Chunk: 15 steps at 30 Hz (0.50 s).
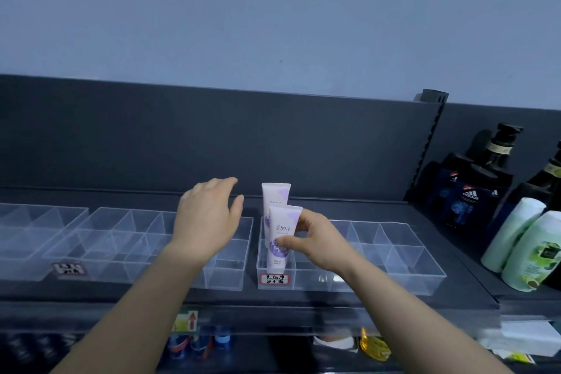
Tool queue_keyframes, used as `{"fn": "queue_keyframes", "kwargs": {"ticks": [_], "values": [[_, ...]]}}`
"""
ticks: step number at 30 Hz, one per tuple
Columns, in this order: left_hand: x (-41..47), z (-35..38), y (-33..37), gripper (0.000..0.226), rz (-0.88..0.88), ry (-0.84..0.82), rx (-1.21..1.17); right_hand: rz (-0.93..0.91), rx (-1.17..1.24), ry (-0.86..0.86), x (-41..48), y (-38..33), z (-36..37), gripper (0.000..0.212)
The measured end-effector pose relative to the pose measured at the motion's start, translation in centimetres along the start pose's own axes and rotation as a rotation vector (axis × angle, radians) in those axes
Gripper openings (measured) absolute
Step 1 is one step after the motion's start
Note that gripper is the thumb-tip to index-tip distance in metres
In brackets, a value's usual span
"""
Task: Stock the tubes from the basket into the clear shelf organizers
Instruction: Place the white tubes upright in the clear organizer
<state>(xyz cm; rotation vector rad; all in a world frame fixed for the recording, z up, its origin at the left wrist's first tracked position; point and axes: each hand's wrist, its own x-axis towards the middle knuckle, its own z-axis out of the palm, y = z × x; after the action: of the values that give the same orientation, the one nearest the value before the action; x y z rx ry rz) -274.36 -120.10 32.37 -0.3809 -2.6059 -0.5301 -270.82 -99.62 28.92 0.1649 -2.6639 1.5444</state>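
Observation:
Two white and lilac tubes stand upright in the left column of a clear shelf organizer (403,278). The front tube (282,231) sits in the front compartment above a handwritten label, and my right hand (315,240) pinches it between thumb and fingers. The back tube (274,196) stands just behind it, untouched. My left hand (209,218) hovers with relaxed fingers over the neighbouring clear organizer (224,278) to the left, holding nothing. The basket is out of view.
More clear organizers (36,252) line the dark shelf to the left. Dark pump bottles (498,155), blue boxes (467,200) and pale green bottles (534,252) crowd the right end. A lower shelf holds small goods.

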Motion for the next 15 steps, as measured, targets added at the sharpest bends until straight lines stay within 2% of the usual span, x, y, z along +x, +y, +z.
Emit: {"fn": "queue_keyframes", "kwargs": {"ticks": [9,15], "values": [[-2.0,-1.0,0.7,0.043,-0.021,-0.02,0.005,-0.029,-0.166,-0.009,-0.5,-0.5,0.0,0.038],[-3.7,-2.0,3.0,0.039,0.029,0.04,-0.058,-0.078,-0.519,0.202,-3.3,0.0,-2.5,0.047]]}}
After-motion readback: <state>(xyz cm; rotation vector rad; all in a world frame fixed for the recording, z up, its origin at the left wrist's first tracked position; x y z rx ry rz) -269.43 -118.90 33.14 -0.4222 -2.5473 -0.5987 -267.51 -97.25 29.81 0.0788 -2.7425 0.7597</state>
